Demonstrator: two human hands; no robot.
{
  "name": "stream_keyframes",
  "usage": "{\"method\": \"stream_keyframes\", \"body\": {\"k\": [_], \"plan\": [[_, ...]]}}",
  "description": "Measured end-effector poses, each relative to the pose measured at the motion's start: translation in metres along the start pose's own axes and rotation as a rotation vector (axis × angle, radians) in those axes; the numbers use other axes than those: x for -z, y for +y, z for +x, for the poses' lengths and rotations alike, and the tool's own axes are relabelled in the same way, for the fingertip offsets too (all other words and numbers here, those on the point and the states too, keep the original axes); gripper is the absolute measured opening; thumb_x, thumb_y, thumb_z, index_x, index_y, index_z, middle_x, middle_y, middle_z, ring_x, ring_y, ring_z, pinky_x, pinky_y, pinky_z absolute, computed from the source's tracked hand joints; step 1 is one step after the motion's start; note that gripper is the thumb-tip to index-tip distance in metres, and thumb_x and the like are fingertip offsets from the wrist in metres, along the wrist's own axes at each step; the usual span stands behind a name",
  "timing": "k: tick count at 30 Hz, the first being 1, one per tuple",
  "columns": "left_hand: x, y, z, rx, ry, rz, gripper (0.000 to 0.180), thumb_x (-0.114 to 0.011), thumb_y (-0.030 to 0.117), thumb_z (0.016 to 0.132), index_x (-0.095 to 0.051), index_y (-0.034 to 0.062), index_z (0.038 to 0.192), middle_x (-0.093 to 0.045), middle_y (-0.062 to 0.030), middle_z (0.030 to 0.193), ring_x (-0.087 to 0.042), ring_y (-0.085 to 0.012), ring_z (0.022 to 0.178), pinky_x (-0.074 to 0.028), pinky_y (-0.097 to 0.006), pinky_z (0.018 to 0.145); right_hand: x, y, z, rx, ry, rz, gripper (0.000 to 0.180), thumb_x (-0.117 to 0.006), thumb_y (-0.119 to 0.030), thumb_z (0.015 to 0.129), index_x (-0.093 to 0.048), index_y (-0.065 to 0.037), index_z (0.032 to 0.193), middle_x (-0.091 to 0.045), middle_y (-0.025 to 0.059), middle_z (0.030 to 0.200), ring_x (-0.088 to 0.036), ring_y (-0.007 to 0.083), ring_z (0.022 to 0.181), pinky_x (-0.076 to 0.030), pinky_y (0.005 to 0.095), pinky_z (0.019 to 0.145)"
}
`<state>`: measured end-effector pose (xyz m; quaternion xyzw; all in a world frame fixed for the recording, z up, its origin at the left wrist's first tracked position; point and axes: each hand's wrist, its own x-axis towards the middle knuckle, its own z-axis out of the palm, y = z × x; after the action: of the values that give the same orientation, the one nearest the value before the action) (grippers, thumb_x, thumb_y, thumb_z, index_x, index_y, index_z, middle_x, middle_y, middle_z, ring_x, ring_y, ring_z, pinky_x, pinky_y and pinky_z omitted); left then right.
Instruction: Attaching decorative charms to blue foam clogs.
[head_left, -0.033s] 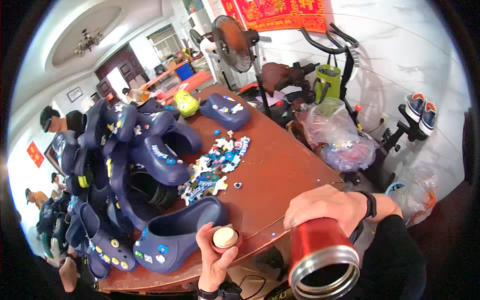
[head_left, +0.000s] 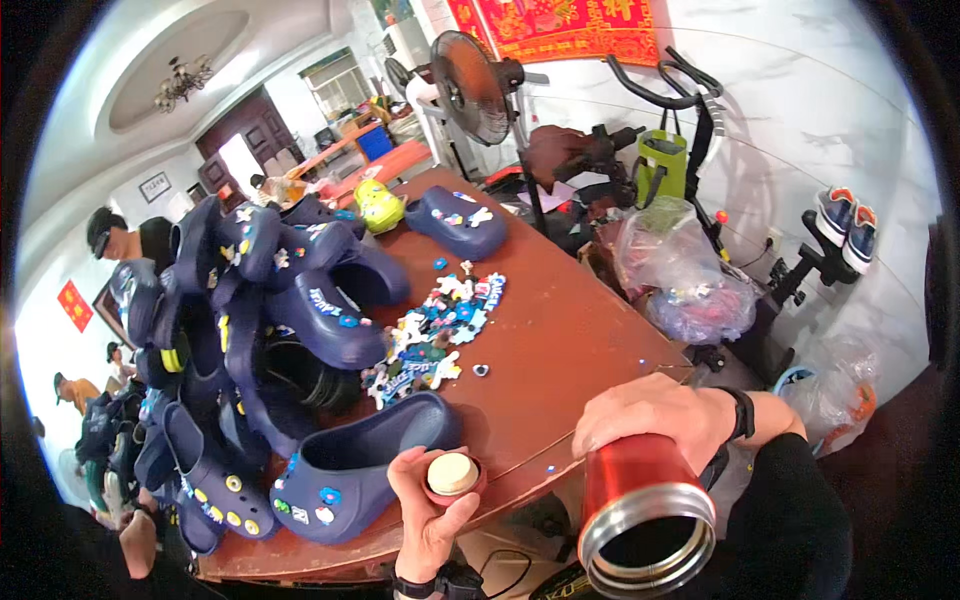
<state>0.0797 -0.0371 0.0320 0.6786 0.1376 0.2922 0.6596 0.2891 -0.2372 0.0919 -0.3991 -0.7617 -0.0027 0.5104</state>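
In my left hand (head_left: 424,525) is a small round lid (head_left: 453,476), reddish outside with a cream-coloured inner side turned up, pinched between thumb and fingers. My right hand (head_left: 655,415) wraps round a red vacuum flask (head_left: 638,465), tilted so its uncapped steel mouth faces me; the inside looks dark. Left of the lid, a navy clog (head_left: 360,470) with coloured charms lies on the red-brown table (head_left: 570,330). Behind it, a heap of shoe charms (head_left: 440,325) is spread beside a tall pile of navy clogs (head_left: 325,320).
A yellow-green clog (head_left: 378,206) and another navy clog (head_left: 458,222) sit at the table's far end. Beyond the right edge stand a fan (head_left: 470,88), an exercise bike holding a green bag (head_left: 660,165), and plastic bags (head_left: 690,275). Several people are at the left.
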Motion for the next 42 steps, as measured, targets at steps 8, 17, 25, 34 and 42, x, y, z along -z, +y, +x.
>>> {"method": "stream_keyframes", "body": {"k": [8,17,25,34,42], "plan": [[0.002,0.118,0.01,-0.286,-0.378,0.529,0.083,-0.09,0.014,0.057,-0.047,0.0035,0.127,-0.051,-0.011,0.112,-0.053,-0.022,0.104,-0.044,-0.035,0.092,-0.026,0.006,-0.022,-0.292,0.014,0.066,0.075,-0.09,-0.032,0.061,-0.052,-0.003,0.119,-0.065,0.014,0.105,-0.067,0.0307,0.091,-0.055,0.0366,0.078],[-0.058,0.158,0.016,-0.704,-0.623,0.675,0.061,-0.074,0.015,0.069,-0.042,-0.0067,0.116,-0.045,-0.021,0.104,-0.052,-0.0389,0.092,-0.048,-0.043,0.074,-0.038,0.003,-0.031,-0.464,-0.04,-0.002,0.081,-0.093,-0.031,0.056,-0.051,-0.004,0.12,-0.066,0.0145,0.105,-0.068,0.0272,0.095,-0.054,0.0363,0.082],[-0.075,0.14,0.024,-0.749,-0.671,0.772,0.043,-0.071,0.018,0.074,-0.048,-0.0056,0.102,-0.047,-0.0191,0.1,-0.052,-0.0358,0.094,-0.048,-0.042,0.074,-0.037,0.004,-0.029,-0.501,-0.047,0.204,0.069,-0.088,-0.018,0.061,-0.057,-0.011,0.122,-0.061,0.0097,0.12,-0.059,0.0211,0.113,-0.047,0.0356,0.094],[-0.068,0.144,0.033,-1.062,-1.07,0.645,0.043,-0.061,0.015,0.085,-0.05,0.0077,0.126,-0.046,-0.0196,0.121,-0.047,-0.036,0.108,-0.044,-0.045,0.088,-0.042,-0.02,-0.018,-0.398,-0.023,0.178,0.068,-0.082,-0.013,0.068,-0.052,-0.01,0.129,-0.055,0.0124,0.128,-0.054,0.0264,0.118,-0.043,0.0374,0.098],[-0.06,0.128,0.029,-0.773,-0.9,0.619,0.064,-0.07,0.021,0.084,-0.039,0.0004,0.137,-0.043,-0.0225,0.127,-0.049,-0.0397,0.115,-0.046,-0.044,0.093,-0.047,-0.02,-0.032,-0.579,-0.139,0.146,0.059,-0.082,-0.016,0.072,-0.055,-0.007,0.123,-0.055,0.016,0.129,-0.052,0.0271,0.121,-0.043,0.0399,0.099]]}}
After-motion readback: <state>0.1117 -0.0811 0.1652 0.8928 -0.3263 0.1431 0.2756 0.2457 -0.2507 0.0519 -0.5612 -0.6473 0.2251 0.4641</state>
